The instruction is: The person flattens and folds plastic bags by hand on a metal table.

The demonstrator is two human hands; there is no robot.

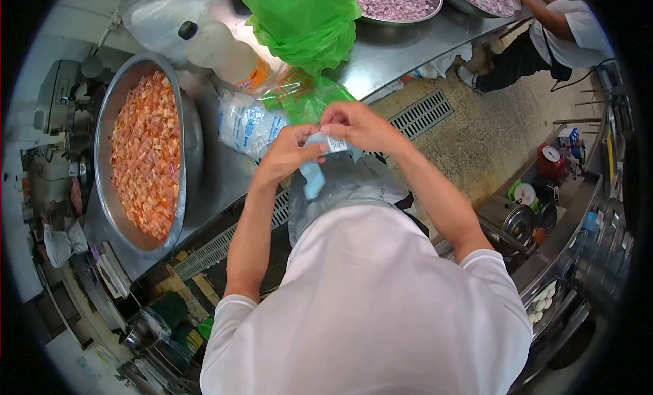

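In front of my waist, both hands hold a small light-blue plastic packet [313, 180] with a white printed label. My left hand [291, 152] is closed on its left side, thumb across the front. At the packet's upper edge the fingers of my right hand [355, 127] are pinched together. Part of the packet droops below my left hand. Just beyond my hands, a white bag with blue print [246, 125] lies on the steel table [371, 65], beside green plastic bags [299, 27].
A large steel basin [182, 184] of diced, orange-tinted meat stands on the left. Behind it is a plastic bottle [224, 56] with a dark cap. Bowls of chopped purplish food [398, 2] sit at the back. Another person [568, 31] stands at far right, near a floor drain [418, 114].
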